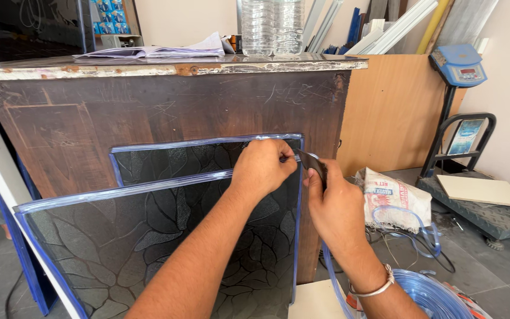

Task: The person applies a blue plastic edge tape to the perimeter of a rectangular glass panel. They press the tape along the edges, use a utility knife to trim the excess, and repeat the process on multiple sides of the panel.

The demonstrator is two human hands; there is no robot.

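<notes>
Two panes of dark leaf-patterned glass (166,236) lean against a brown wooden counter (166,109); clear blue plastic edging strip (202,142) runs along their borders. My left hand (262,166) grips the top right corner of the rear pane, its fingers closed over the edging. My right hand (333,204) sits just right of that corner, pinching a small dark blade-like tool (312,160) held against the strip. A metal bangle is on my right wrist.
A coil of clear blue tubing (426,292) lies on the floor at lower right, beside a printed sack (394,198). A platform scale (479,195) stands at right. Water bottles (273,26) and papers sit on the counter top. A white frame bar leans at left.
</notes>
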